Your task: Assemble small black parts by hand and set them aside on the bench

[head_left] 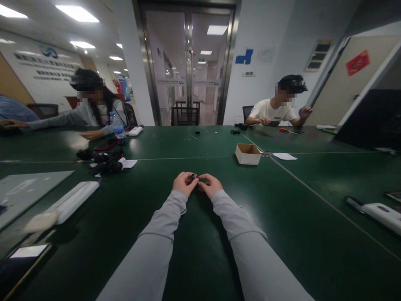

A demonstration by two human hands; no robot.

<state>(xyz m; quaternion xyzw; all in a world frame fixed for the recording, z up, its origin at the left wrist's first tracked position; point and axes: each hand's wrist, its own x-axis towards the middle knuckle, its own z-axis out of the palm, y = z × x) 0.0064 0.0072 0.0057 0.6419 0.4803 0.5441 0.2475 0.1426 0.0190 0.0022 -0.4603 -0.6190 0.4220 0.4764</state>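
Both arms reach forward over the dark green table (203, 238), and the hands meet near its middle. My left hand (183, 183) is closed around a small dark part (194, 176), whose kind is too small to make out. My right hand (211, 185) is curled beside it, thumb and forefinger pinched together at the part's right side. Whether the right fingertips grip the part itself or a tiny piece at its edge is hidden.
An open box (248, 155) stands ahead to the right, near white paper (285, 156). Black parts (110, 162) and a water bottle (118, 127) are at the left. A white case (77, 199) and a phone (22, 271) lie nearer. Two people sit across the table; a screwdriver (288, 130) lies by one.
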